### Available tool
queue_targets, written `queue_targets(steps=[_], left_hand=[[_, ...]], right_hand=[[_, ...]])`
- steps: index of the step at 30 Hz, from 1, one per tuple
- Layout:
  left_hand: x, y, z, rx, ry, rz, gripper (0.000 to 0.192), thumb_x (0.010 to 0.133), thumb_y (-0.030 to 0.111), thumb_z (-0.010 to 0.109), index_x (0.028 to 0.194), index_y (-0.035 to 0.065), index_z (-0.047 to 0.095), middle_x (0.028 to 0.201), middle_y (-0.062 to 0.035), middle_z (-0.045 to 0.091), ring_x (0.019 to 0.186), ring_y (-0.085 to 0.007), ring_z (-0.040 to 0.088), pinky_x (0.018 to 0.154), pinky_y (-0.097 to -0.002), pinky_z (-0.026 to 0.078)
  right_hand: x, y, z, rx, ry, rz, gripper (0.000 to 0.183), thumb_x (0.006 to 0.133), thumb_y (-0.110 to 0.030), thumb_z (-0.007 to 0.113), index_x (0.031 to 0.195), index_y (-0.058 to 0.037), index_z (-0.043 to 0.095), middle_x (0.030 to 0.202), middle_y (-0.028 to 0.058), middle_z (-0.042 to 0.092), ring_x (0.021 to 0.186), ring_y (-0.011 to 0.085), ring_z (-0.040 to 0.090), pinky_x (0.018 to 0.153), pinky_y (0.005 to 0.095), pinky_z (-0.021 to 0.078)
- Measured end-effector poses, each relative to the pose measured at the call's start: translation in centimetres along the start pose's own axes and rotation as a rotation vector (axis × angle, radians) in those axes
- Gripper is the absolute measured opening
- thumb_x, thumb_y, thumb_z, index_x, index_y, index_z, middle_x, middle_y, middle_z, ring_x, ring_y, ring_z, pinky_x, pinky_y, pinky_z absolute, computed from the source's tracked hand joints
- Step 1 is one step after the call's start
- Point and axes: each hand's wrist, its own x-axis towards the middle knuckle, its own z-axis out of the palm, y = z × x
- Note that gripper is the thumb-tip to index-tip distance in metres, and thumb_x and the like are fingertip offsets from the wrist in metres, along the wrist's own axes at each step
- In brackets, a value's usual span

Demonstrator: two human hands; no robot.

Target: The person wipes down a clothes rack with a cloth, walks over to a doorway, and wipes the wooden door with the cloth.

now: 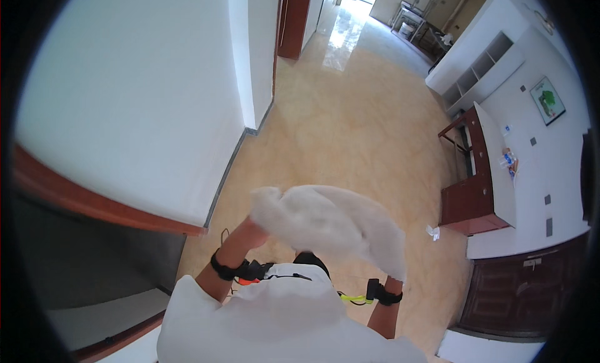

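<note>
A white fluffy cloth [328, 217] is spread in the air in front of me, slightly blurred, above the tiled floor. My left hand [258, 229] is at the cloth's left end; its fingers are hidden under the fabric. At the cloth's lower right corner is my right hand [394, 279], almost wholly covered by the cloth. Each wrist bears a black strap with a small device, and cables run from them towards my body.
A dark red desk [461, 206] with a light top stands at the right wall, holding plastic items. White crumpled paper [433, 232] lies on the floor beside it. A wall corner [251, 128] juts out at the left. A dark red door [515, 292] is at the lower right.
</note>
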Motion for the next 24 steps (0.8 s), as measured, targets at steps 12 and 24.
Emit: queue_targets(steps=[12,24], left_hand=[[25.2,10.0,-6.2,0.174,0.455,0.495,0.025,0.099,0.017,0.057,0.106,0.0102,0.034,0.082,-0.0196,0.060,0.064,-0.0201,0.059,0.057,-0.0295,0.051],[49.3,9.8,-19.1,0.017,0.689,0.389,0.017,0.090,0.004,0.049,0.100,0.0141,0.040,0.070,0.0016,0.027,0.065,-0.0115,0.027,0.058,-0.0206,0.032]], right_hand=[[33.1,-3.5,6.0,0.076,-0.135,-0.040,0.049,0.099,-0.026,0.052,0.142,-0.0038,0.045,0.142,0.0139,0.052,0.130,0.0252,0.050,0.108,0.0411,0.0414],[66.8,-2.7,24.3,1.316,-0.786,0.288,0.047,0.099,-0.024,0.053,0.141,-0.0043,0.046,0.141,0.0128,0.053,0.129,0.0238,0.051,0.106,0.0394,0.0429]])
